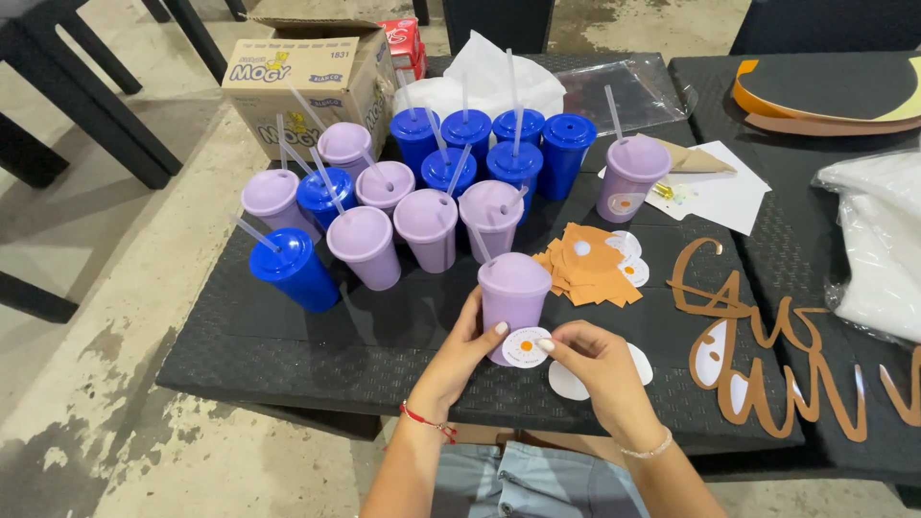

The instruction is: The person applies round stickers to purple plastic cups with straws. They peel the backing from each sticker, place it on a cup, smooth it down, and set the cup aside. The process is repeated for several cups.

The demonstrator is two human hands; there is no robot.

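Holding a lilac cup [512, 293] at the black table's [288, 355] near edge, left hand [460, 350] is wrapping its side; right hand [597, 357] is pinching a round white sticker [527, 346] against it. Counting eight lilac cups, eight blue ones.
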